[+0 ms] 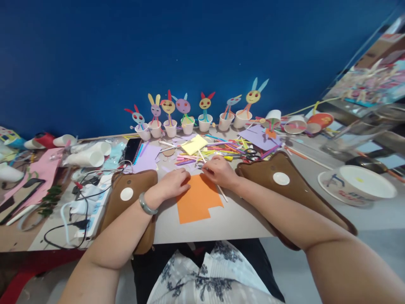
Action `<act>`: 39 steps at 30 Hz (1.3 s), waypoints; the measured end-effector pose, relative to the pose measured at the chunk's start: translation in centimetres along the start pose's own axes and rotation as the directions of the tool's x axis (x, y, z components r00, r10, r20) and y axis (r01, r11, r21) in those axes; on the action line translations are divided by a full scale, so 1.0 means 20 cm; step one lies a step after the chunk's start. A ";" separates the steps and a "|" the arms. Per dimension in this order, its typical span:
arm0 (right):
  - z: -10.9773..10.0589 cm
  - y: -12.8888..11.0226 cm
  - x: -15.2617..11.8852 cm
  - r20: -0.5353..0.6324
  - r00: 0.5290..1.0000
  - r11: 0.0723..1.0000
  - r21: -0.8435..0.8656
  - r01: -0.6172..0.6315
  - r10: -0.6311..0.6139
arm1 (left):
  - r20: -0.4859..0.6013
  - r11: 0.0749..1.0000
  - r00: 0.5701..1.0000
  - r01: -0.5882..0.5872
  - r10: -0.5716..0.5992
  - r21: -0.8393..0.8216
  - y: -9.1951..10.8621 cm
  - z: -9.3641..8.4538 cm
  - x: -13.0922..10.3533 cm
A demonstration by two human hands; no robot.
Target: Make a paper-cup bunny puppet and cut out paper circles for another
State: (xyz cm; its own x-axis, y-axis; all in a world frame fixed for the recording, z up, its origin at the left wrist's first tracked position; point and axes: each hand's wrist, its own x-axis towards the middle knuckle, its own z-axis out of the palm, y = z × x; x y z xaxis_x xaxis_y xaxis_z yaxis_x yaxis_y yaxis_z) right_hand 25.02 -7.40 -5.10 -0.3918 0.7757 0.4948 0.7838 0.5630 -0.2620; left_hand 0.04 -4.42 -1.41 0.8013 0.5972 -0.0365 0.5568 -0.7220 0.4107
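Observation:
A sheet of orange paper (198,200) with a notch cut from its lower right corner lies flat on the table in front of me. My left hand (174,183) rests on its upper left edge, fingers loosely bent and lying on the paper. At the upper right edge, my right hand (218,171) is closed, with a thin white stick (223,194) slanting through or under its fingers. The stick's exact kind does not show. Just beyond the hands are a yellow paper pad (194,145) and a pile of coloured sticks (221,147).
Several paper cups with rabbit-faced figures (205,122) stand along the blue wall. Black-handled scissors (252,155) lie right of the sticks. Brown cushions (126,211) flank my arms. A power strip (98,207) with cables sits left, and a paper bowl (357,185) stands right.

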 end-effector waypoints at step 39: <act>-0.03 -0.15 0.00 0.165 0.859 0.871 0.000 0.491 -0.484 | -0.238 0.300 0.532 0.732 -0.813 0.611 -0.78 -0.99 -0.36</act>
State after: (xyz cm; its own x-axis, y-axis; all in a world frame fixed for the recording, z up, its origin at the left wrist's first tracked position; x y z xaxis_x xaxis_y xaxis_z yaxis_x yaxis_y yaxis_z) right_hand 22.99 -9.30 -3.76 -0.7959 0.4407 0.4150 0.4901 0.8716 0.0144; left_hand -18.78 9.38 10.52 -0.0788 0.9876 -0.1359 0.8876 0.0074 -0.4606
